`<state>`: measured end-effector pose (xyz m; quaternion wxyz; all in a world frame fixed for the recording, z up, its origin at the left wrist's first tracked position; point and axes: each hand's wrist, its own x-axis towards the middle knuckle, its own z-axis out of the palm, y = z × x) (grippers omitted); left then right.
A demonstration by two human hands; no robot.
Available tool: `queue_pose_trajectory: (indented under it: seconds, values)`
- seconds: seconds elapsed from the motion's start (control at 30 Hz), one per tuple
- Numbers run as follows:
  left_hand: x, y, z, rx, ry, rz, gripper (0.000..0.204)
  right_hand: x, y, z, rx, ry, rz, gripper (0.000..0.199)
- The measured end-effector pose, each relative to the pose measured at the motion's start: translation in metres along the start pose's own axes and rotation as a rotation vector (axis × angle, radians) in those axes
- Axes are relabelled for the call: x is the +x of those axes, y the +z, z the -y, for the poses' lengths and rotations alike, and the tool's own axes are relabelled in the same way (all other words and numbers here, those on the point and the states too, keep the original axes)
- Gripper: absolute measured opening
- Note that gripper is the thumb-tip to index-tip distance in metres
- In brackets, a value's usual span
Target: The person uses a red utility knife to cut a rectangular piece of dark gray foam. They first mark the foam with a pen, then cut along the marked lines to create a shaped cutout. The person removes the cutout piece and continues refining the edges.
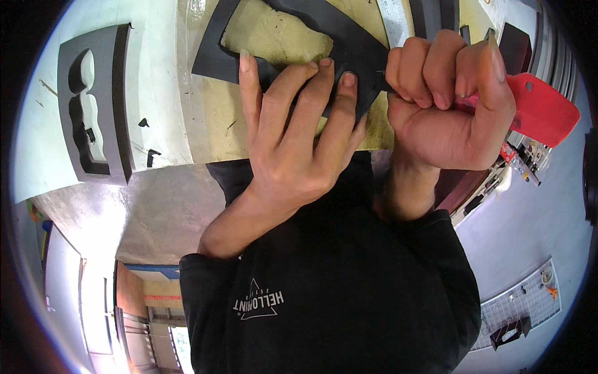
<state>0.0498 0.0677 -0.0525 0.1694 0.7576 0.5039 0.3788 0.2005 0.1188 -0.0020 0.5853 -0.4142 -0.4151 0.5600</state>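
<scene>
A dark grey foam sheet [215, 43] with a wavy-edged cutout lies on the yellowish board [215, 118]. My left hand [299, 137] is open on it, fingers spread, the fingertips resting along the foam beside the cutout. To its right, my right hand [448, 103] is closed in a fist around a red-handled cutter [545, 112]. The flat red end with a small hole sticks out to the right of the fist. A dark tip shows at the fist's left side, by the foam's right edge; the fingers hide most of the cutter.
At the left, a thick grey foam block [121, 106] with a bottle-shaped cutout lies on the white tabletop [165, 75]. Small black foam scraps [152, 157] lie near it. A metal ruler [393, 22] and dark foam strips [427, 19] lie beyond my right hand. Small tools sit at the right.
</scene>
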Motion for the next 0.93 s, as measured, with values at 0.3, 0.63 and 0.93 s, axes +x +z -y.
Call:
queue_pose_trajectory:
  seconds: [0.3,0.63,0.93]
  values:
    - [-0.001,0.005,0.004,-0.013,0.038,-0.044,0.033,0.004,-0.008,0.002,0.009,0.019,0.096,0.033]
    - [0.003,0.002,0.001,-0.07,0.024,-0.067,0.021,-0.002,-0.023,-0.009,0.164,0.141,0.107,0.039]
    - [0.007,-0.01,-0.003,0.024,-0.011,0.061,0.034,0.019,-0.02,0.005,0.088,0.121,0.434,0.038]
